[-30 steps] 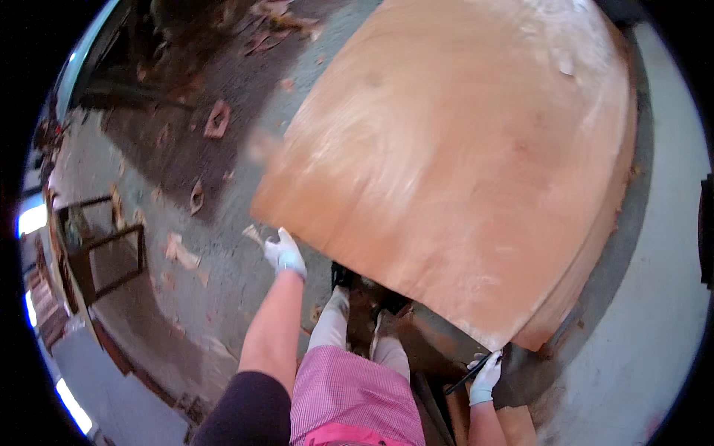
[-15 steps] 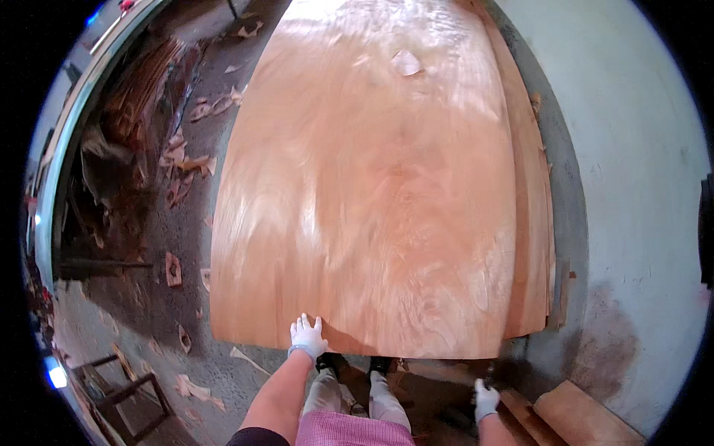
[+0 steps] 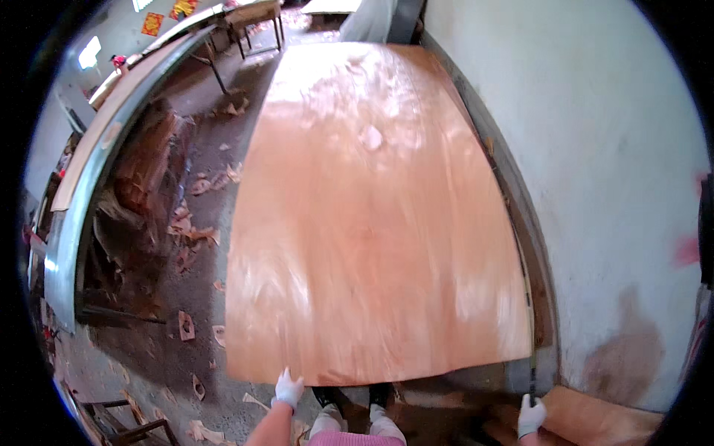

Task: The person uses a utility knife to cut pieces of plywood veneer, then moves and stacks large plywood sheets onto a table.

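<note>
Veneer filled the middle of the view: a large thin reddish-brown veneer sheet (image 3: 372, 215) lay flat on a stack beside the white wall (image 3: 595, 186), its near edge just in front of the person's feet. The left hand (image 3: 287, 389), in a white glove, rested at the near left corner with fingers bent on the edge, seemingly pinching it, though the grip itself was hard to make out. The right hand (image 3: 530, 416), also gloved, was closed around a thin dark rod (image 3: 531, 357) at the near right corner, next to the wall. Scraps (image 3: 195, 186) littered the floor on the left. To do this well, both corners probably needed even tension so the brittle sheet settled square without cracking.
</note>
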